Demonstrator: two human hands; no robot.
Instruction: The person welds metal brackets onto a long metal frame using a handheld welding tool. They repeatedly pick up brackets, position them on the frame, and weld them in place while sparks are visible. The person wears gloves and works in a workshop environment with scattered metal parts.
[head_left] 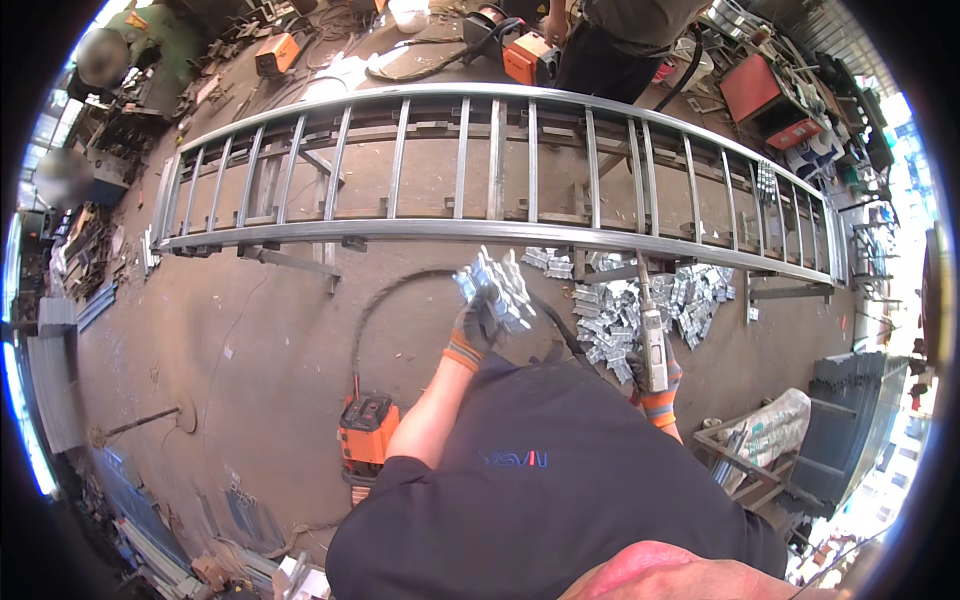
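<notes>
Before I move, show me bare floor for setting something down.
Mostly bare floor: left of the cable, on the near side of the frame; a smaller patch between the bracket pile and grey stack. Crowded: around the tool in the right hand.

Held brackets and floor heap: bright silver. Left glove dark grey, cuff orange-banded. Frame silver. Shirt black. Floor grey-brown. Machine orange, top black. Red box toward floor's far-right corner.

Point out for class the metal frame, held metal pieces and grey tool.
Metal frame point(480, 233): head view, on the near rail.
Held metal pieces point(507, 286): head view, middle of the bunch.
Grey tool point(654, 345): head view, on its body.
</notes>
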